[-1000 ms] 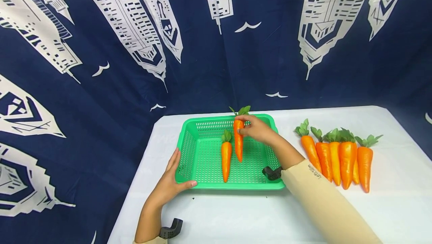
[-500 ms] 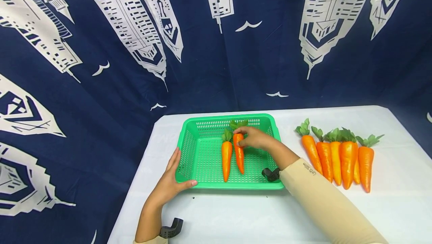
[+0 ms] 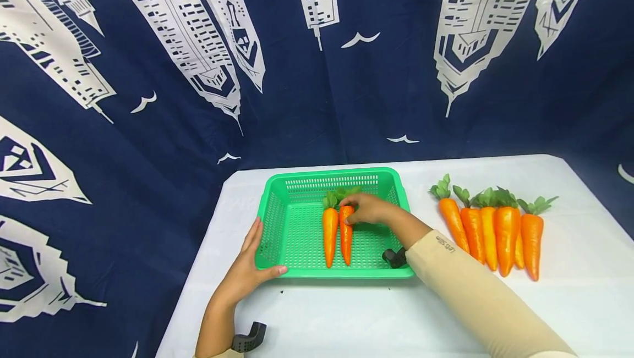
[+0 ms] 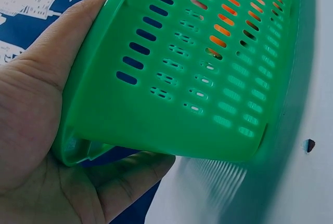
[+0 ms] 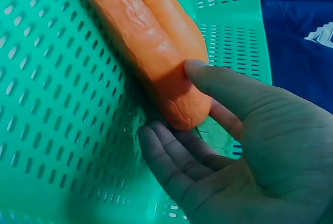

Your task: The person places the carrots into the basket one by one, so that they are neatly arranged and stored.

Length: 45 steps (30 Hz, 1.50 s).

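Note:
A green plastic basket (image 3: pixel 346 273) with slotted walls stands on the table. My left hand (image 3: pixel 245 270) grips its near left corner, thumb along the front rim; in the left wrist view the thumb and a finger lie on either side of the corner. Inside the basket, my right hand (image 3: pixel 369 209) pinches an orange carrot (image 3: pixel 346 242) near its leafy top with thumb and index finger, the other fingers loose beside it. That carrot lies alongside another carrot (image 3: pixel 329 237), and both tips point toward me. Their thick ends sit close together in the right wrist view.
To the right of the basket, several carrots (image 3: pixel 506 240) lie in a row on the white tabletop (image 3: pixel 337 319), leaves pointing away from me. A dark blue curtain (image 3: pixel 307 116) with white buildings and birds hangs behind the table and on the left.
My right hand has lowered the carrot into the basket and shifted it left against the other carrot. My left hand stays at the basket's corner.

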Available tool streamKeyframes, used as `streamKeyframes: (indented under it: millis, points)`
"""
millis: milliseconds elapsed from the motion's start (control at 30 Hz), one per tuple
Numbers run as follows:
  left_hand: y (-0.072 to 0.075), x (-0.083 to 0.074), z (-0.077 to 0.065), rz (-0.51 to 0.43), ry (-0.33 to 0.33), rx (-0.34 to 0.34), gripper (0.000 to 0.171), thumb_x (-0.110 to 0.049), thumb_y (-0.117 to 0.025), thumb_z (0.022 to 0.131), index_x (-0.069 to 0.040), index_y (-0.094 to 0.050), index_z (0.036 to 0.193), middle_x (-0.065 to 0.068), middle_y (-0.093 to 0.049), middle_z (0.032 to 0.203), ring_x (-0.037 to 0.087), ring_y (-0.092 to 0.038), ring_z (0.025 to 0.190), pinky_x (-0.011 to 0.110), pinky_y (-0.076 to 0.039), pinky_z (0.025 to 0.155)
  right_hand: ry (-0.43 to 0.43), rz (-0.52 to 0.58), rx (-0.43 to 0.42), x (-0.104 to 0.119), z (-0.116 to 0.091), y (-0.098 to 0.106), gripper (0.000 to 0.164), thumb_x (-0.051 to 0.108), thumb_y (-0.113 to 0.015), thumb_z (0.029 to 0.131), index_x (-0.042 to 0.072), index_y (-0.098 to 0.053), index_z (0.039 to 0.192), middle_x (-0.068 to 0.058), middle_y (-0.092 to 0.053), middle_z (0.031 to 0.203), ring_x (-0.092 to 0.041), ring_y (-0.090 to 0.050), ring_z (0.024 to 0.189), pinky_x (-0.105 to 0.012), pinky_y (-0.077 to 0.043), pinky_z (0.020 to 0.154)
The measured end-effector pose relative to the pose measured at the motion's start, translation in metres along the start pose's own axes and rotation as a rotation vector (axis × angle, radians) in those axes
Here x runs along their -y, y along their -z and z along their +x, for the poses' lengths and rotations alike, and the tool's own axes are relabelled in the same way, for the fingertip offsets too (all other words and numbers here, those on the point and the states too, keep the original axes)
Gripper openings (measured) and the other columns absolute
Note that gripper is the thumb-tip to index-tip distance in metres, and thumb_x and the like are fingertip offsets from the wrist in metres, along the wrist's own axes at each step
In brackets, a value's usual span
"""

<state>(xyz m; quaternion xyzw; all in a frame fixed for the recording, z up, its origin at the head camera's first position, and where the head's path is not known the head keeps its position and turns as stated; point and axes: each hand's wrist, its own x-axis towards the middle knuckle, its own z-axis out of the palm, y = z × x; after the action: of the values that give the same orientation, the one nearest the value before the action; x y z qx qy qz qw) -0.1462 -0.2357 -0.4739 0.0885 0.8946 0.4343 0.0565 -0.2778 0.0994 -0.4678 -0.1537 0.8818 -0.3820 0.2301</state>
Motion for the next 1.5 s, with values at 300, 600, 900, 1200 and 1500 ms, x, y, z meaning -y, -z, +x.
streamKeyframes:
  millis: [300, 600, 900, 1200, 1500]
  points:
    - [0.001, 0.001, -0.002, 0.011, 0.014, -0.007, 0.122, -0.039, -0.088, 0.077, -0.020, -0.006, 0.165, -0.006, 0.005, 0.172, 0.037, -0.002, 0.158, 0.069, -0.016, 0.120, 0.016, -0.035, 0.018, 0.003, 0.001, 0.000, 0.052, 0.022, -0.076, 0.090, 0.017, -0.062, 0.140, -0.019, -0.059, 0.140, -0.036, -0.055, 0.127, -0.052, -0.047, 0.104]
    - [0.001, 0.001, 0.000, -0.019, 0.017, 0.002, 0.125, -0.040, -0.090, 0.075, -0.022, -0.005, 0.165, -0.011, 0.006, 0.171, 0.032, 0.000, 0.159, 0.067, -0.015, 0.121, 0.066, 0.104, -0.171, -0.001, 0.002, 0.009, 0.051, 0.022, -0.072, 0.094, 0.012, -0.059, 0.142, -0.026, -0.051, 0.148, -0.042, -0.055, 0.131, -0.051, -0.052, 0.100]
    - [-0.001, 0.004, 0.000, -0.001, 0.024, 0.007, 0.122, -0.036, -0.089, 0.077, -0.022, -0.005, 0.164, -0.008, 0.006, 0.172, 0.035, 0.001, 0.159, 0.069, -0.013, 0.121, 0.116, 0.290, -0.279, 0.010, -0.013, 0.027, 0.056, 0.029, -0.069, 0.096, 0.010, -0.052, 0.147, -0.021, -0.052, 0.149, -0.038, -0.057, 0.131, -0.053, -0.049, 0.104]
    - [-0.001, 0.001, 0.001, -0.015, 0.025, 0.009, 0.125, -0.037, -0.090, 0.075, -0.022, -0.004, 0.165, -0.013, 0.007, 0.171, 0.032, 0.000, 0.159, 0.068, -0.014, 0.121, 0.148, 0.370, -0.342, 0.016, -0.038, 0.051, 0.053, 0.032, -0.070, 0.096, 0.018, -0.055, 0.145, -0.010, -0.055, 0.147, -0.032, -0.058, 0.131, -0.055, -0.044, 0.110]
    - [-0.001, 0.002, 0.000, 0.001, 0.027, 0.006, 0.123, -0.037, -0.089, 0.077, -0.022, -0.004, 0.165, -0.009, 0.007, 0.172, 0.036, 0.001, 0.159, 0.069, -0.013, 0.121, 0.174, 0.382, -0.449, 0.005, -0.070, 0.074, 0.058, 0.038, -0.068, 0.097, 0.018, -0.050, 0.149, -0.010, -0.052, 0.150, -0.032, -0.053, 0.135, -0.054, -0.042, 0.113]
